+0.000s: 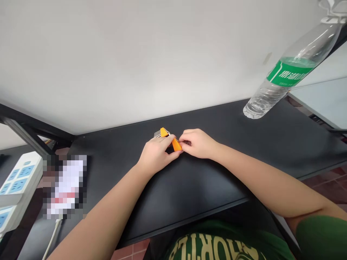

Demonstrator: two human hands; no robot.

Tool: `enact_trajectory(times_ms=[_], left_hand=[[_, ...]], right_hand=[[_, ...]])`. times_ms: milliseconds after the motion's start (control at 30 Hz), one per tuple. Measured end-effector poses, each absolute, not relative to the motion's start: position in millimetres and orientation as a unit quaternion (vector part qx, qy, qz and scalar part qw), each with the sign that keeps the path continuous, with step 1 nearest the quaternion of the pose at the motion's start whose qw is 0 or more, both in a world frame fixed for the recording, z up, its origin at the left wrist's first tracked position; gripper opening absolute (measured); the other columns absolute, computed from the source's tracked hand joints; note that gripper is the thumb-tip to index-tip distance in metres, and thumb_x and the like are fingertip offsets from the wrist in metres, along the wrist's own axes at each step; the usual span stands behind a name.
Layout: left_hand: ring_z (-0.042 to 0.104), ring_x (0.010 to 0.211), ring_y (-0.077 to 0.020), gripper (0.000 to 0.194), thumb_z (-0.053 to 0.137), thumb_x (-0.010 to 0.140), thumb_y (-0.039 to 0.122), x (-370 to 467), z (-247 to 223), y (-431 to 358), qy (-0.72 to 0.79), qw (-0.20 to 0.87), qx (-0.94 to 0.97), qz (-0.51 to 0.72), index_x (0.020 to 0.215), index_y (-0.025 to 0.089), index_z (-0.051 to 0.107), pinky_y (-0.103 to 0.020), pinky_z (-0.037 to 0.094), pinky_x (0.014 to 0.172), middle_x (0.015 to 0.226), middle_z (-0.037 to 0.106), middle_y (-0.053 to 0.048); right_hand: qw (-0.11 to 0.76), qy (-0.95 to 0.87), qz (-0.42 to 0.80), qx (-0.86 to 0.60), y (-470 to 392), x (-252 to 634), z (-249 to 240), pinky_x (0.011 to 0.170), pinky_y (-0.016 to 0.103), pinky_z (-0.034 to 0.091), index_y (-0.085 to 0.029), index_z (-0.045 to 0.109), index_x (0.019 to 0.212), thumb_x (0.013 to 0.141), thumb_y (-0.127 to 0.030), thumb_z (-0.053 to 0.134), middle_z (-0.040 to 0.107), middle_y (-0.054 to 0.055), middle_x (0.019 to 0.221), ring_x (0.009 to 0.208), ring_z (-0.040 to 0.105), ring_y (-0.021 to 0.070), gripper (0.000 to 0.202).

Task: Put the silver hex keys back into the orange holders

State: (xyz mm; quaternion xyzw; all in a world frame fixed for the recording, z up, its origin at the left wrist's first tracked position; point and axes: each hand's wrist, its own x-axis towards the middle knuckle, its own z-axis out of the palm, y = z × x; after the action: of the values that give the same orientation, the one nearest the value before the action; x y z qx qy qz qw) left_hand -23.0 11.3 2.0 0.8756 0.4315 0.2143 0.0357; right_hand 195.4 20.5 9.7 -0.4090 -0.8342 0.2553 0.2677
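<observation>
Near the middle of the black tabletop lies a small orange object (177, 144) with black-and-white striped parts, partly covered by fingers. My left hand (157, 153) is closed around it from the left, thumb at its near end and fingers across its top. From the right, my right hand (197, 142) has its fingers curled and pinched at the object's right edge; what they grip there is too small to make out. An orange piece and a striped edge show beyond my left fingers.
A clear plastic bottle with a green label (291, 71) stands at the back right of the black table (179, 195). At the left are a pixelated flat object (67, 184) with a white cable and a white power strip (28, 162). A pale wall rises behind.
</observation>
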Motion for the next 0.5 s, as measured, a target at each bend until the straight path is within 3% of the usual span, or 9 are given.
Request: enact_trajectory(times_ms=[300, 500], left_hand=[[0.068, 0.074, -0.0197, 0.03, 0.068, 0.088, 0.047, -24.2, -0.1, 13.2, 0.489, 0.024, 0.848, 0.202, 0.107, 0.024, 0.068, -0.032, 0.049, 0.07, 0.084, 0.074, -0.001], [0.068, 0.072, -0.0194, 0.03, 0.07, 0.086, 0.047, -26.6, -1.1, 16.1, 0.53, 0.018, 0.822, 0.21, 0.105, 0.024, 0.069, -0.031, 0.047, 0.065, 0.079, 0.072, -0.001]], right_hand=[[0.29, -0.729, 0.354, -0.508, 23.4, 205.6, 23.5, 0.058, 0.027, 0.036, -0.02, 0.062, 0.064, 0.076, -0.02, 0.059, 0.062, -0.002, 0.068, 0.06, 0.051, 0.012, 0.013], [0.187, -0.704, 0.297, -0.617, 42.6, 226.9, 24.4, 0.054, 0.029, 0.033, -0.021, 0.057, 0.06, 0.075, -0.024, 0.058, 0.059, -0.002, 0.061, 0.057, 0.048, 0.0135, 0.015]])
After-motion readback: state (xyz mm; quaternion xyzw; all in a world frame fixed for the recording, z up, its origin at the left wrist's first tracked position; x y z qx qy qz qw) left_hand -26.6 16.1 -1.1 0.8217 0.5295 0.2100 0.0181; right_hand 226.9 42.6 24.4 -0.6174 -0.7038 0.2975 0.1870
